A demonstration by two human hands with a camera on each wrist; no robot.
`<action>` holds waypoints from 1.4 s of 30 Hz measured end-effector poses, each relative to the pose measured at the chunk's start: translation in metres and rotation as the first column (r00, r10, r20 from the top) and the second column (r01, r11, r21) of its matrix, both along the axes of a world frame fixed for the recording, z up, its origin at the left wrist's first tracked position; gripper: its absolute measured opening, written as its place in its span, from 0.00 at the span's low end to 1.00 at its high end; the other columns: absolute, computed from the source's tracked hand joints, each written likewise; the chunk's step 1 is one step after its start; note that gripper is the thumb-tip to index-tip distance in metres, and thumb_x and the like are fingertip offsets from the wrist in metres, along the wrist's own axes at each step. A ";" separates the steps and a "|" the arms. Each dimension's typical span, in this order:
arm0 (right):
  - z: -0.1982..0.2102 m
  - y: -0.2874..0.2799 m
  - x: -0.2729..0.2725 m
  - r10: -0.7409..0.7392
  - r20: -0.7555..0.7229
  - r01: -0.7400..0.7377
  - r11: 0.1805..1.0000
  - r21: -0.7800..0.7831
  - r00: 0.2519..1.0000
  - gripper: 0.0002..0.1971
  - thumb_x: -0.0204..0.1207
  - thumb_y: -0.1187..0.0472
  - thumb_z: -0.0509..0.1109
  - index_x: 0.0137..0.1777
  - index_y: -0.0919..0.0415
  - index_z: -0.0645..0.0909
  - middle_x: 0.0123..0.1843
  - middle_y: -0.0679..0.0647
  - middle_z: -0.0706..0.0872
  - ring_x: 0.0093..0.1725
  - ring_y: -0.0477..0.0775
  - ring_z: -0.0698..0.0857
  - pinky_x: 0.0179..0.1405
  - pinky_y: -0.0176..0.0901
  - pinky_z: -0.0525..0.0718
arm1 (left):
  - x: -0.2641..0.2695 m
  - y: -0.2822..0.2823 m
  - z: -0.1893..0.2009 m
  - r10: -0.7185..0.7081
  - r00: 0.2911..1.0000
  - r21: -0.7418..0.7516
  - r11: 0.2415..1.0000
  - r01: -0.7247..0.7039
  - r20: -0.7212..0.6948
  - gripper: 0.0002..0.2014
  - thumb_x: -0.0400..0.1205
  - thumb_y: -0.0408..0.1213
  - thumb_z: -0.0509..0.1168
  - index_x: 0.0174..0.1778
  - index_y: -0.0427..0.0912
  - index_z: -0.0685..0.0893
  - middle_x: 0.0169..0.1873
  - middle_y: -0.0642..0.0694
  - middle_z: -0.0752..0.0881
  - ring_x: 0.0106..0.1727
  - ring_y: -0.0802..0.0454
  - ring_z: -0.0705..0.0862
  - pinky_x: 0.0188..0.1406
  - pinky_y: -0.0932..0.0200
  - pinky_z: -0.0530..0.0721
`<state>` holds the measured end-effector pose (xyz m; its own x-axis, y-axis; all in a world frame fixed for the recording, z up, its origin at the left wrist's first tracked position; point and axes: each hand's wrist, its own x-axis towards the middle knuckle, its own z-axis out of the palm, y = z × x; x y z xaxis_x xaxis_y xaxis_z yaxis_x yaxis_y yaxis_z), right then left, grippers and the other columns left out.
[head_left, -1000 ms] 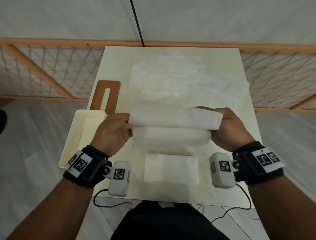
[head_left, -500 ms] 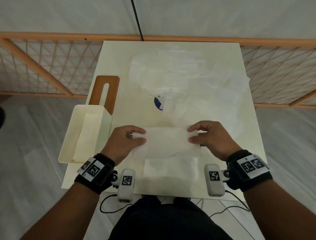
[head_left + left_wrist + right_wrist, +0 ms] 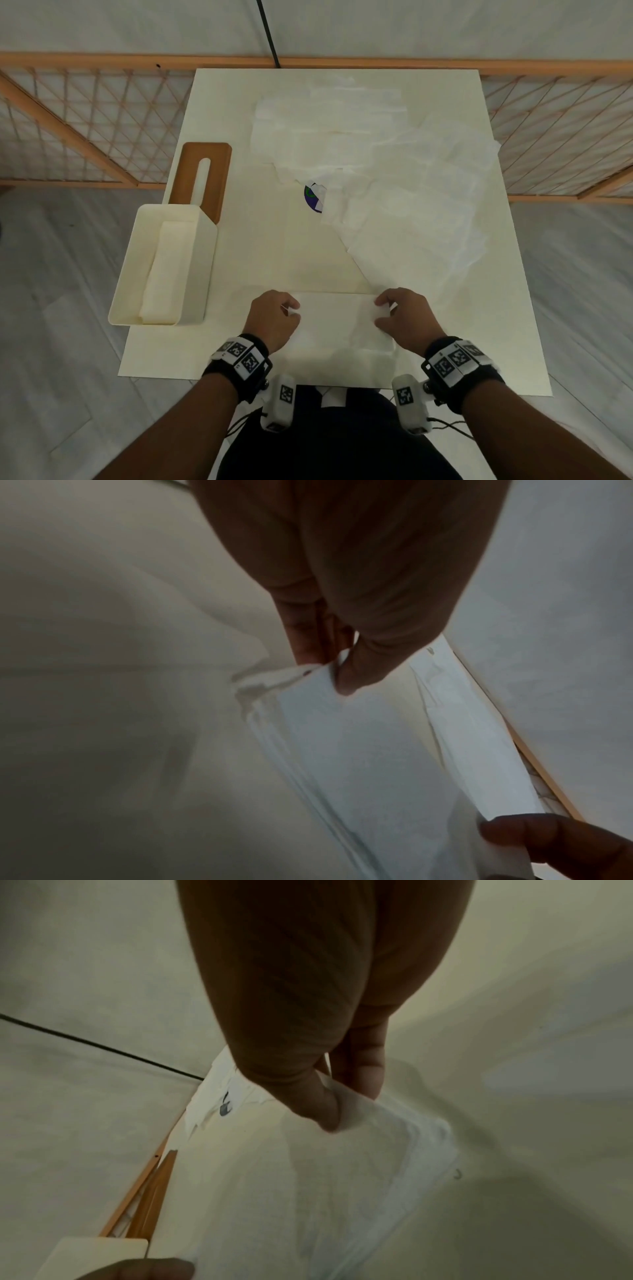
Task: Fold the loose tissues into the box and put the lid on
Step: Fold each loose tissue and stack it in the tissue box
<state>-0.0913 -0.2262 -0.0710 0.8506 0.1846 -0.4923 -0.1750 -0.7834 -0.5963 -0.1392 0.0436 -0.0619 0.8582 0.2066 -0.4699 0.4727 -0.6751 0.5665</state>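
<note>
A folded white tissue [image 3: 337, 320] lies near the table's front edge, over the folded stack there. My left hand [image 3: 274, 317] pinches its left end [image 3: 308, 677] between thumb and fingers. My right hand [image 3: 402, 315] pinches its right end [image 3: 356, 1104] the same way. The cream tissue box [image 3: 202, 270] stands open at the table's left edge with folded tissues [image 3: 164, 270] inside. Its brown slotted lid [image 3: 219, 171] lies flat just behind the box. Several loose tissues [image 3: 394, 192] are spread over the far and right parts of the table.
A small blue and green round sticker [image 3: 311, 198] peeks out from under the loose tissues. An orange wooden lattice fence [image 3: 85, 123] runs behind the cream table [image 3: 274, 246]. A black cable [image 3: 269, 32] hangs down the back wall.
The tissue was held up in the air, half folded, between both hands. Both hands have brought it down and toward me onto the folded stack at the front edge.
</note>
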 end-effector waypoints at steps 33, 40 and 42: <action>0.082 -0.029 0.105 0.101 0.232 -0.093 0.995 -0.045 0.967 0.05 0.76 0.61 0.71 0.40 0.60 0.84 0.46 0.52 0.91 0.47 0.52 0.88 0.49 0.45 0.84 | 0.029 -0.001 0.041 0.097 0.977 -0.144 0.987 -0.070 0.187 0.16 0.76 0.33 0.75 0.58 0.51 0.85 0.54 0.57 0.85 0.54 0.62 0.82 0.57 0.56 0.85; 0.173 -0.018 0.121 0.171 -0.208 -0.028 0.833 0.552 0.963 0.04 0.63 0.65 0.70 0.32 0.64 0.78 0.30 0.59 0.77 0.27 0.50 0.75 0.26 0.36 0.72 | 0.094 -0.023 0.095 0.006 0.960 -0.443 0.888 0.124 0.281 0.56 0.69 0.33 0.82 0.86 0.60 0.53 0.79 0.63 0.65 0.80 0.64 0.64 0.78 0.62 0.64; 0.179 -0.016 0.120 0.163 -0.258 0.047 0.757 0.652 0.952 0.04 0.61 0.66 0.71 0.33 0.65 0.78 0.27 0.57 0.74 0.26 0.50 0.72 0.24 0.37 0.70 | 0.110 -0.025 0.110 -0.052 0.963 -0.473 0.863 0.176 0.265 0.54 0.67 0.36 0.82 0.84 0.60 0.59 0.78 0.60 0.71 0.78 0.61 0.69 0.77 0.60 0.68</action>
<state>0.0289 -0.2423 0.1079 0.6701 0.5903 -0.4501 -0.3836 -0.2437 -0.8907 -0.0289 0.0183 0.0484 0.9588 -0.1019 -0.2653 0.2203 -0.3230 0.9204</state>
